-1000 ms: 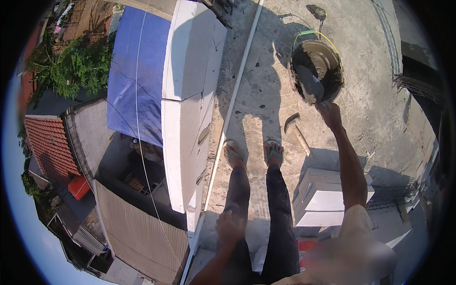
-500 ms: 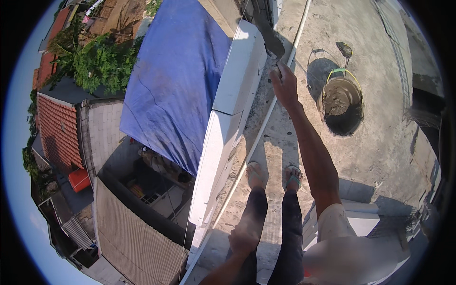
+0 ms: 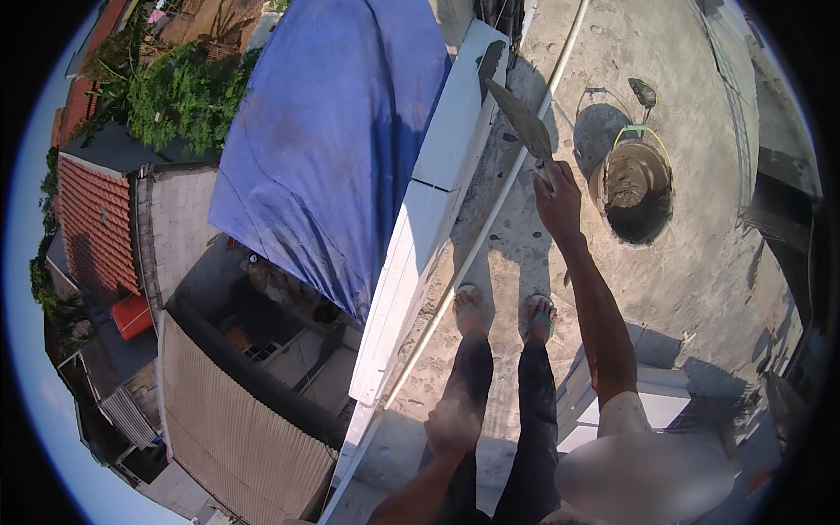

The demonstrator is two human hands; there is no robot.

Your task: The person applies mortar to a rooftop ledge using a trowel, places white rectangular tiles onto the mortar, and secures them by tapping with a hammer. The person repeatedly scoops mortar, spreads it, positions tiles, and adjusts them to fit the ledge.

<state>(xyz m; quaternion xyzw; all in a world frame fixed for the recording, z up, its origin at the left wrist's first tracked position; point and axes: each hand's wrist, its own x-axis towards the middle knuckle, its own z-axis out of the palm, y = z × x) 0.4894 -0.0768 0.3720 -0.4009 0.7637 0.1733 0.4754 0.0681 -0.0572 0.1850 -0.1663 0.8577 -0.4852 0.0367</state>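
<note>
My right hand (image 3: 558, 197) grips the handle of a trowel (image 3: 523, 121), its grey blade pointing up and left toward the wall. The blade's tip is near the edge of a low wall of white blocks (image 3: 437, 149). A dark patch (image 3: 493, 63) lies on the wall top just past the tip; I cannot tell whether it is mortar or shadow. My left hand (image 3: 452, 427) is low in front of my left thigh, its fingers too blurred to make out. Right of my right hand stands a bucket (image 3: 662, 206) holding wet grey mortar (image 3: 626, 185).
A small mortar-caked tool (image 3: 645, 94) is beyond the bucket. A long white pipe (image 3: 490, 229) runs beside the wall. White blocks (image 3: 652, 404) lie at lower right. Left of the wall, the ground drops below a blue tarp (image 3: 324, 149) and a corrugated roof (image 3: 236, 429).
My right hand has moved down and slightly right with the trowel, drawing it back from the wall's far end; the blade now shows whole. My left hand stays about in place.
</note>
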